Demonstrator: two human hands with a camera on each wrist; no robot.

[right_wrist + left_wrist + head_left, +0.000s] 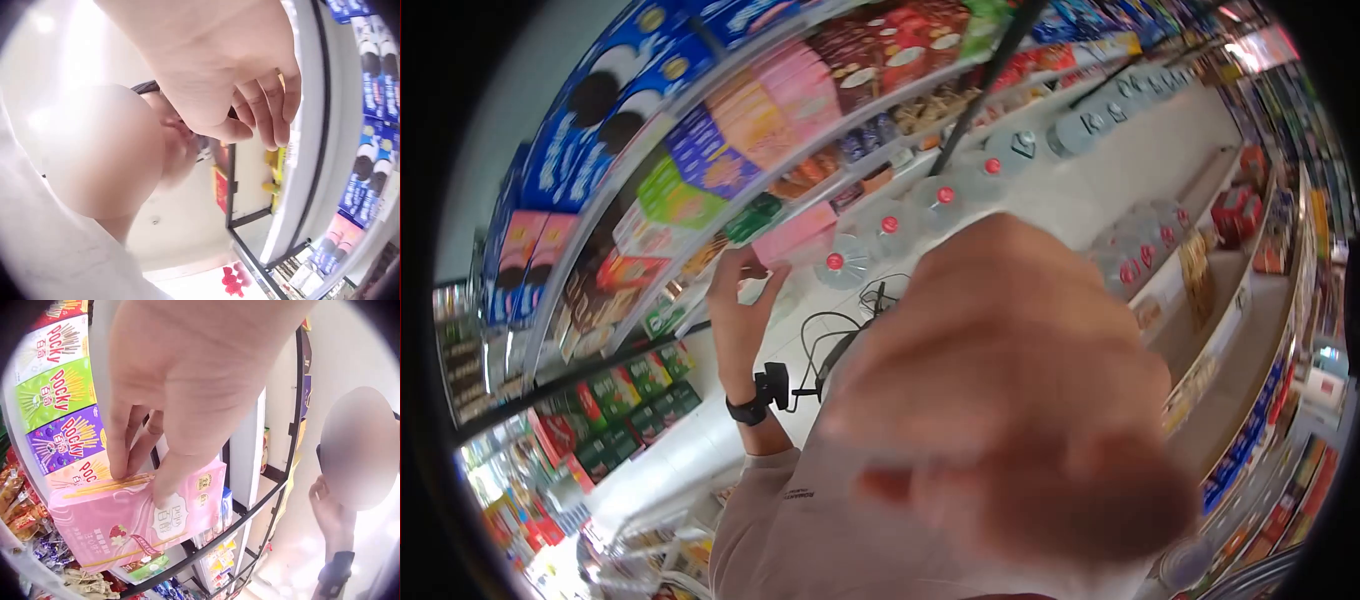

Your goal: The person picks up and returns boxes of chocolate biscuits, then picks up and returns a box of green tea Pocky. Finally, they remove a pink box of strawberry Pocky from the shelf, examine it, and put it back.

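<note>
My left hand (738, 312) pinches a pink Pejoy biscuit stick box (134, 528) between thumb and fingers at the lower shelf. In the left wrist view the box lies broad side up, strawberry picture showing, beside a row of Pocky boxes (69, 440). Wrapped sweets (47, 550) lie below it. My right hand (250, 75) is raised close to my head, with its fingers bent loosely downward and nothing seen in them. It fills the middle of the head view as a large blur.
Shelves of blue biscuit packs (585, 110) rise at the left. Big water bottles with red caps (890, 240) stand in a line on the floor. Another shelf unit (1230, 330) runs along the right. Black cables (825, 330) hang near my left wrist.
</note>
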